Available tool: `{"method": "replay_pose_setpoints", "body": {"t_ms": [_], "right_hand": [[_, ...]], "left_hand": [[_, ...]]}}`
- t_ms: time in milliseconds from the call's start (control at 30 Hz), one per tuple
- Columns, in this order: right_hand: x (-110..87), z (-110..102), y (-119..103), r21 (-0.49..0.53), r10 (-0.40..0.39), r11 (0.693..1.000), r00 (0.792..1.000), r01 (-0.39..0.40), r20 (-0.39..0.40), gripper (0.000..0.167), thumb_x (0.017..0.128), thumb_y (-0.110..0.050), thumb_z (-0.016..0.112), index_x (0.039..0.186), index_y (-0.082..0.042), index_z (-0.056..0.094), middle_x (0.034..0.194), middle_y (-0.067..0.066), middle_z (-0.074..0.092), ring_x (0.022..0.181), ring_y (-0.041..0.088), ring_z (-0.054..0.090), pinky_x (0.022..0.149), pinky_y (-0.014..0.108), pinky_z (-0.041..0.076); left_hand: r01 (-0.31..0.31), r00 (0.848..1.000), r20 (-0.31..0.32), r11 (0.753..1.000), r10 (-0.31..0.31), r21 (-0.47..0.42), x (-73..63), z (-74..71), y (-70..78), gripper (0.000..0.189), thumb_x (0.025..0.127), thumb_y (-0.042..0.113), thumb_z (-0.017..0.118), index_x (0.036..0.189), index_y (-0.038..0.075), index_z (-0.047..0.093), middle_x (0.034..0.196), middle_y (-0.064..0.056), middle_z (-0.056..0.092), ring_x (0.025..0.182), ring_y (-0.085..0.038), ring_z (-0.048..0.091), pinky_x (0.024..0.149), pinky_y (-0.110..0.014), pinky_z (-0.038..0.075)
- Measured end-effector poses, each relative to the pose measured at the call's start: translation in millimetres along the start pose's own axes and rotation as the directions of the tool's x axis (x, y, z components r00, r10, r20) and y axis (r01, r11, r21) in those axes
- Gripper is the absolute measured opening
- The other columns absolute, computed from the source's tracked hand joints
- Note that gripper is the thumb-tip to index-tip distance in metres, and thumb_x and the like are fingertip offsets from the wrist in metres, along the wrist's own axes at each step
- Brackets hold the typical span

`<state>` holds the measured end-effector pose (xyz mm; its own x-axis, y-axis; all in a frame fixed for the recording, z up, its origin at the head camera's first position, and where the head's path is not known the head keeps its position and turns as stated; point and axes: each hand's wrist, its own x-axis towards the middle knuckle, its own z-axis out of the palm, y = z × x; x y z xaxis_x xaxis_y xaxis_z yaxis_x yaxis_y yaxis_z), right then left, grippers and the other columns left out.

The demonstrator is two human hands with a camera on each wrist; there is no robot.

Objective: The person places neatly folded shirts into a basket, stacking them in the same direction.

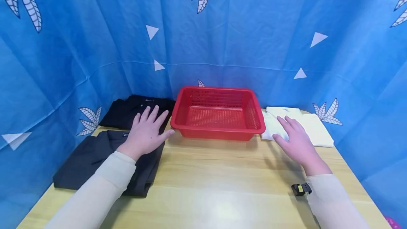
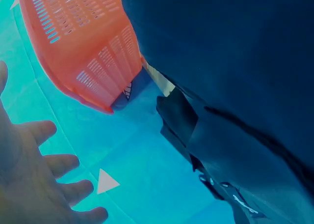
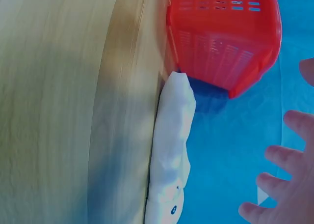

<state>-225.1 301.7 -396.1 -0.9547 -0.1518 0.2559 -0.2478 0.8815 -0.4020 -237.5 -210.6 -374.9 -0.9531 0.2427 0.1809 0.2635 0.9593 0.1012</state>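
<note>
While looking out past two cream sleeves (image 1: 92, 195), see the left hand (image 1: 144, 137) spread wide, with thumb and fingers apart and nothing held, above the inner side of a dark grey folded garment (image 1: 89, 158) and a black folded garment (image 1: 130, 110). See the right hand (image 1: 299, 144) likewise loose and without a load, near the pale folded cloth (image 1: 318, 131). Find both hands apart from the cloth in the wrist views. Place the likeliest trouble in a first grasp: by pinching only a top layer, could pull folds open and leave corners trailing. With both dark garments lying edge to edge, could also drag one along with the other. Between the piles, find the red basket (image 1: 216, 134) upright, just beside cloth on either side; by bumping it with knuckles or a hanging hem, could shove or tip such a light-looking shell. Notice too the small black device (image 1: 300, 189) at the right cuff, well placed to snag on a loose fold. Farther out, see the glossy table (image 1: 206, 172), probably offering little grip, and lastly the blue curtain (image 1: 254, 27) close behind the basket, apt to get caught by too deep a reach.
</note>
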Motion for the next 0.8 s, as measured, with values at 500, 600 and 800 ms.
{"method": "replay_pose_setpoints", "body": {"t_ms": [500, 600, 800], "right_hand": [[3.4, -1, -19, 0.066, -0.043, 0.997, 0.998, 0.045, -0.036, 0.072, 0.099, -0.040, 0.060, 0.160, -0.016, 0.032, 0.161, 0.022, 0.027, 0.149, 0.047, 0.017, 0.102, 0.080, 0.025], [2.0, -2, -31, 0.094, -0.074, 0.992, 0.996, 0.079, -0.053, 0.071, 0.097, -0.036, 0.064, 0.159, -0.018, 0.035, 0.160, 0.018, 0.032, 0.148, 0.043, 0.020, 0.102, 0.079, 0.027], [-2.1, -2, -59, 0.175, -0.182, 0.965, 0.979, 0.197, -0.097, 0.069, 0.091, -0.023, 0.073, 0.154, -0.019, 0.045, 0.155, 0.008, 0.042, 0.145, 0.036, 0.031, 0.099, 0.074, 0.037]], "left_hand": [[-0.003, 1.000, -0.020, 1.000, 0.003, -0.007, -8.9, -4.4, -9.5, 0.088, 0.092, 0.069, 0.053, 0.160, 0.017, 0.033, 0.165, -0.019, 0.023, 0.149, -0.047, 0.014, 0.115, -0.070, 0.011], [0.016, 1.000, -0.013, 1.000, -0.016, -0.014, -14.0, -6.1, -13.8, 0.087, 0.092, 0.068, 0.053, 0.160, 0.016, 0.033, 0.164, -0.020, 0.024, 0.149, -0.047, 0.016, 0.115, -0.071, 0.014], [0.047, 0.999, 0.008, 0.998, -0.047, -0.033, -22.0, -9.7, -23.1, 0.087, 0.094, 0.069, 0.049, 0.160, 0.014, 0.032, 0.163, -0.023, 0.024, 0.148, -0.047, 0.018, 0.113, -0.072, 0.017]]}}
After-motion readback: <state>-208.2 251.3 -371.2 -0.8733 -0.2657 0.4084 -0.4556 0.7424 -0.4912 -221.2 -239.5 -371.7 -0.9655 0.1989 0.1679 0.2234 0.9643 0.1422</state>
